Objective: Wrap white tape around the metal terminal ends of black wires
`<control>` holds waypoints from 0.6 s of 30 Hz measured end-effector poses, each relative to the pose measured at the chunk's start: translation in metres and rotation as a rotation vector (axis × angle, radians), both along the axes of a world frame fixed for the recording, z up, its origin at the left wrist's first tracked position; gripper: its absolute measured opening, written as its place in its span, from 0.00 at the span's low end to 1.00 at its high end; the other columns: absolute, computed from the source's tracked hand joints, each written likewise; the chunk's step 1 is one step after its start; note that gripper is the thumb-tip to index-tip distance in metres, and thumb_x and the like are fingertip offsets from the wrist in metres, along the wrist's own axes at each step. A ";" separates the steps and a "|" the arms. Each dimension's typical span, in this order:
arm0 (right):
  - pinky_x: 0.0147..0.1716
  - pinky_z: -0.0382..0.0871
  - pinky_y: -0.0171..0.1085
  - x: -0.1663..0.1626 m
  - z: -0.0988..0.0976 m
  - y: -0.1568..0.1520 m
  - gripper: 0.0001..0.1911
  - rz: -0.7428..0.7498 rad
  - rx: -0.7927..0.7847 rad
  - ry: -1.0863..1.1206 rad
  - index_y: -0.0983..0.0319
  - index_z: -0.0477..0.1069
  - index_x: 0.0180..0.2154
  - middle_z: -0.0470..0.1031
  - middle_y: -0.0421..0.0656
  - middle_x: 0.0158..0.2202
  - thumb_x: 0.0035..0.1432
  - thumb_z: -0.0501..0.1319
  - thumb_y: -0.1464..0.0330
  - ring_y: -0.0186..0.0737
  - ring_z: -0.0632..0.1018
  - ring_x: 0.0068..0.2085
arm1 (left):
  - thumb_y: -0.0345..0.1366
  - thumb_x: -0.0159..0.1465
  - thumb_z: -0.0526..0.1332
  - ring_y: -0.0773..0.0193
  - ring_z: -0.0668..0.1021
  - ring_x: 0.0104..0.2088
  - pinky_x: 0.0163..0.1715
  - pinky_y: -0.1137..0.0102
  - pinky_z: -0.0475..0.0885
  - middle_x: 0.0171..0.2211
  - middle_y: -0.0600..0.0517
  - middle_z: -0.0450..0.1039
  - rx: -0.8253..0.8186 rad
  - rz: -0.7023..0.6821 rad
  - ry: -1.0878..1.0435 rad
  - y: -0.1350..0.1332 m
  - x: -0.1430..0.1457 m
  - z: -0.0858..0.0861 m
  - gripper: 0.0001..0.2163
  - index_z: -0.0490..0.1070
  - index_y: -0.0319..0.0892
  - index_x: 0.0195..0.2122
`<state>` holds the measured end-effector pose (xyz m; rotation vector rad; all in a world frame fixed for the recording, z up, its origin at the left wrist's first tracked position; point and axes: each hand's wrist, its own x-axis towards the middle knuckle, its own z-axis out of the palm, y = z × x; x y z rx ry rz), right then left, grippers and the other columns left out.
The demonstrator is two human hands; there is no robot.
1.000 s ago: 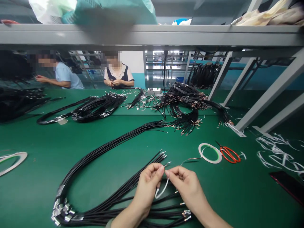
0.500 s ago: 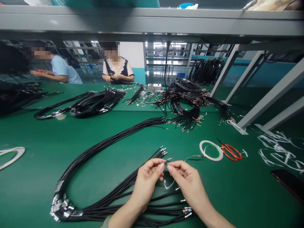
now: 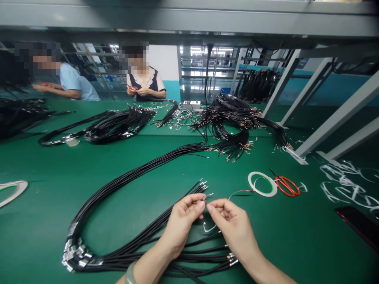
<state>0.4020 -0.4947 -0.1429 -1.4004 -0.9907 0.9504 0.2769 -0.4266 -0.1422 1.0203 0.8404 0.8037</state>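
Observation:
My left hand (image 3: 182, 219) and my right hand (image 3: 228, 219) meet fingertip to fingertip low in the middle of the head view, both pinched on the metal-tipped end of a black cable (image 3: 208, 195). A thin white strip (image 3: 209, 228) curls on the mat just below the fingers. The cable belongs to a looped bundle of black cables (image 3: 118, 189) lying on the green mat (image 3: 59, 221), taped at its lower left bend (image 3: 74, 256). A roll of white tape (image 3: 262, 184) lies to the right of my hands.
Red-handled scissors (image 3: 286, 185) lie beside the tape roll. White strip scraps (image 3: 343, 185) and a dark phone (image 3: 359, 225) lie at the right. More cable piles (image 3: 233, 118) sit further back. Two people (image 3: 142, 79) work across the bench. Grey shelf struts (image 3: 334, 118) slant down at right.
The white strip that hung from my fingers has dropped onto the mat below them. The camera has tilted down a little; my hands stay pinched together.

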 end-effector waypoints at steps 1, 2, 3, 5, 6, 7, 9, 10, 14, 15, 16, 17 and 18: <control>0.22 0.58 0.31 0.000 0.000 0.000 0.12 -0.007 -0.002 -0.010 0.64 0.72 0.33 0.71 0.40 0.25 0.59 0.60 0.61 0.33 0.67 0.24 | 0.37 0.54 0.67 0.71 0.71 0.26 0.29 0.75 0.68 0.31 0.52 0.74 0.024 0.001 0.010 0.001 0.000 0.000 0.12 0.75 0.39 0.37; 0.22 0.57 0.31 0.000 -0.001 0.000 0.12 -0.012 -0.003 -0.020 0.64 0.72 0.33 0.71 0.40 0.24 0.59 0.59 0.61 0.33 0.67 0.24 | 0.37 0.53 0.68 0.70 0.72 0.26 0.29 0.75 0.69 0.29 0.51 0.75 0.055 0.015 0.029 0.001 0.001 -0.001 0.11 0.75 0.38 0.36; 0.22 0.57 0.31 -0.001 -0.001 0.000 0.12 -0.018 0.000 -0.029 0.64 0.72 0.33 0.71 0.40 0.24 0.59 0.59 0.61 0.32 0.67 0.24 | 0.37 0.53 0.68 0.69 0.73 0.25 0.28 0.74 0.70 0.28 0.51 0.75 0.087 0.035 0.056 0.001 0.001 -0.002 0.10 0.75 0.37 0.34; 0.21 0.57 0.31 -0.002 -0.002 0.001 0.12 -0.021 0.014 -0.043 0.64 0.72 0.32 0.70 0.39 0.23 0.59 0.60 0.61 0.32 0.67 0.23 | 0.37 0.54 0.67 0.67 0.75 0.25 0.28 0.73 0.72 0.26 0.51 0.75 0.135 0.065 0.114 0.000 0.003 -0.005 0.09 0.75 0.37 0.33; 0.21 0.57 0.30 -0.002 -0.002 0.001 0.11 -0.022 0.022 -0.047 0.64 0.72 0.31 0.70 0.39 0.23 0.58 0.60 0.62 0.32 0.67 0.23 | 0.37 0.55 0.66 0.66 0.76 0.25 0.28 0.72 0.73 0.26 0.51 0.75 0.150 0.071 0.136 -0.001 0.003 -0.006 0.09 0.74 0.37 0.33; 0.21 0.57 0.30 -0.002 -0.002 0.001 0.11 -0.025 0.027 -0.052 0.64 0.71 0.31 0.70 0.39 0.23 0.58 0.60 0.62 0.31 0.67 0.23 | 0.37 0.55 0.66 0.66 0.77 0.25 0.28 0.72 0.73 0.26 0.50 0.76 0.158 0.074 0.151 -0.002 0.003 -0.007 0.09 0.74 0.37 0.33; 0.21 0.57 0.30 -0.001 -0.002 0.001 0.11 -0.035 0.031 -0.063 0.64 0.71 0.31 0.69 0.38 0.22 0.58 0.60 0.63 0.31 0.66 0.23 | 0.37 0.56 0.65 0.66 0.77 0.25 0.27 0.72 0.74 0.25 0.51 0.75 0.157 0.074 0.163 -0.003 0.004 -0.007 0.09 0.74 0.37 0.34; 0.20 0.56 0.30 -0.001 -0.002 0.001 0.11 -0.038 0.031 -0.067 0.64 0.71 0.31 0.69 0.38 0.22 0.58 0.60 0.63 0.31 0.66 0.22 | 0.37 0.56 0.65 0.66 0.77 0.24 0.27 0.72 0.74 0.25 0.51 0.75 0.151 0.074 0.161 -0.004 0.004 -0.006 0.09 0.74 0.37 0.33; 0.20 0.55 0.31 0.001 -0.003 0.002 0.10 -0.033 0.029 -0.078 0.64 0.71 0.31 0.67 0.37 0.22 0.59 0.59 0.63 0.31 0.64 0.22 | 0.37 0.55 0.66 0.68 0.76 0.22 0.24 0.74 0.74 0.23 0.52 0.74 0.106 0.072 0.135 -0.004 0.004 -0.002 0.09 0.73 0.36 0.32; 0.20 0.55 0.31 0.001 -0.003 0.002 0.10 -0.035 0.031 -0.082 0.64 0.71 0.31 0.67 0.37 0.22 0.59 0.59 0.63 0.31 0.64 0.22 | 0.37 0.54 0.66 0.68 0.76 0.21 0.24 0.74 0.74 0.22 0.53 0.74 0.091 0.068 0.131 -0.004 0.004 -0.001 0.09 0.73 0.35 0.31; 0.21 0.55 0.31 0.002 -0.003 0.002 0.10 -0.038 0.034 -0.086 0.64 0.71 0.31 0.67 0.37 0.22 0.59 0.59 0.63 0.31 0.64 0.22 | 0.37 0.54 0.66 0.68 0.75 0.20 0.23 0.74 0.73 0.21 0.53 0.74 0.077 0.063 0.127 -0.004 0.004 0.000 0.10 0.73 0.35 0.31; 0.21 0.56 0.31 0.002 -0.002 0.002 0.10 -0.039 0.037 -0.089 0.63 0.71 0.31 0.67 0.37 0.22 0.59 0.59 0.63 0.31 0.64 0.23 | 0.37 0.54 0.66 0.69 0.75 0.20 0.23 0.75 0.73 0.20 0.53 0.73 0.065 0.056 0.122 -0.004 0.004 0.001 0.10 0.72 0.35 0.31; 0.21 0.56 0.31 0.003 -0.002 0.002 0.10 -0.037 0.039 -0.087 0.63 0.71 0.31 0.68 0.38 0.22 0.59 0.59 0.63 0.31 0.64 0.23 | 0.38 0.54 0.67 0.69 0.75 0.19 0.22 0.75 0.73 0.20 0.54 0.73 0.056 0.048 0.115 -0.004 0.003 0.001 0.10 0.72 0.35 0.31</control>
